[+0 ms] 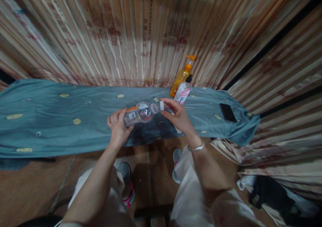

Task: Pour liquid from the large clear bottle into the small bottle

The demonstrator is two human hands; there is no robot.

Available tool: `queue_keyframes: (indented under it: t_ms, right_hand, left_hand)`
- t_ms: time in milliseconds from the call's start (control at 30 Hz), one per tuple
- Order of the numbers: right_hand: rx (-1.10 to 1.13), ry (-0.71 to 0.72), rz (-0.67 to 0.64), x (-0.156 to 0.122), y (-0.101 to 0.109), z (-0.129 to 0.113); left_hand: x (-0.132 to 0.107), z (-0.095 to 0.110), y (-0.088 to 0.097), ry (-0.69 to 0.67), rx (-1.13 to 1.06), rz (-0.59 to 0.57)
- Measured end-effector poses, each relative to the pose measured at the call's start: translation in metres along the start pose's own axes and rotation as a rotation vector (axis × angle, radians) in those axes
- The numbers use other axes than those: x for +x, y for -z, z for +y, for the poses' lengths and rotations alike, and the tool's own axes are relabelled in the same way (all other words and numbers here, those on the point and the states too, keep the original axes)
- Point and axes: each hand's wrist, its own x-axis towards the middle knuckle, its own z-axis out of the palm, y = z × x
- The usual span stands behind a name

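Note:
A clear plastic bottle point(142, 114) with an orange band on its label lies tilted sideways above the cloth, its mouth toward the right. My left hand point(118, 126) is wrapped round its base end. Between the thumb and fingers of my right hand point(179, 115) is a white bottle cap point(161, 105), right beside the bottle's mouth. A narrow gap seems to show between cap and mouth. Part of a whitish object shows under my right hand; I cannot make out what it is.
A teal patterned cloth point(95, 106) covers the narrow table. An orange pump bottle point(180, 81) and a white-and-pink bottle with a black top point(182, 92) stand at the back. A black phone point(227, 112) lies at the right. Striped curtains point(130, 35) hang behind.

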Motion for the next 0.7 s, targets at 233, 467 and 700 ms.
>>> queue_keyframes:
  t_ms: [233, 467, 700]
  right_hand:
    - [-0.287, 0.080, -0.093, 0.002, 0.004, -0.033]
    - [-0.463, 0.111, -0.190, 0.009, 0.009, -0.050]
    - [-0.603, 0.154, -0.282, 0.020, 0.010, -0.069]
  left_hand:
    - [0.001, 0.004, -0.003, 0.007, -0.012, -0.013]
    - [0.002, 0.003, 0.000, 0.015, -0.044, -0.022]
    - [0.004, 0.003, -0.003, 0.018, -0.086, 0.000]
